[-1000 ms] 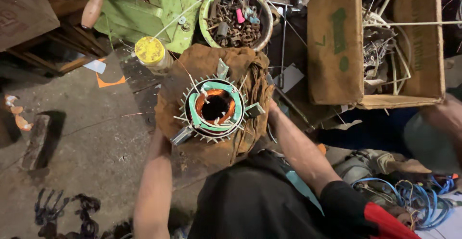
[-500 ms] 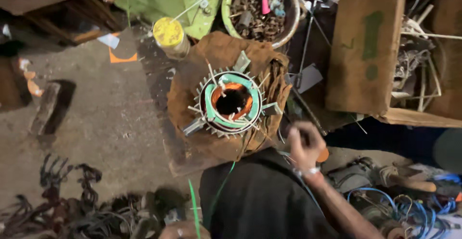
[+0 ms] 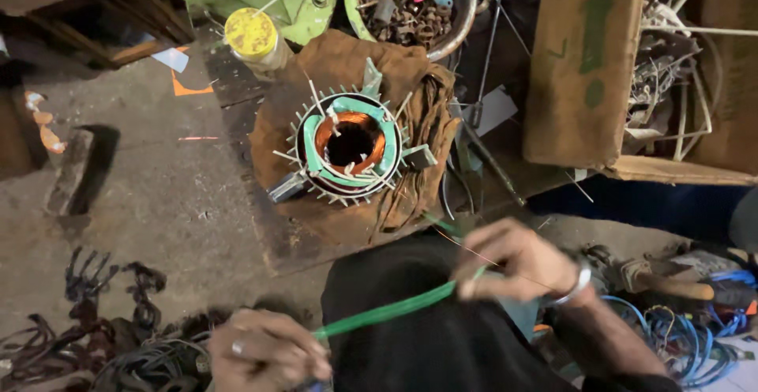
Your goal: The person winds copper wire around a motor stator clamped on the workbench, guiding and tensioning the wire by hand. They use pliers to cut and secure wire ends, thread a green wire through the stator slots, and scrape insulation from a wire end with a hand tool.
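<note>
A motor stator (image 3: 347,149) with copper windings and green insulation paper stands on a brown cloth (image 3: 339,68) over a wooden block. Thin white sticks poke out around its rim. Near my lap, my left hand (image 3: 264,351) and my right hand (image 3: 517,262) each pinch one end of a long green strip (image 3: 395,310), stretched between them. A thin copper wire (image 3: 454,242) also runs toward my right hand. Both hands are well below the stator and do not touch it.
A yellow-capped jar (image 3: 254,38) stands beside the cloth. A green bowl of rusty bolts (image 3: 414,1) sits behind the stator. A cardboard box of wire scraps (image 3: 624,68) is at the right. Blue cables (image 3: 687,337) lie lower right, dark wire tangles (image 3: 95,345) lower left.
Both hands have left the stator and come down to my lap. The green strip has been drawn out between them. The camera has tilted down and moved closer.
</note>
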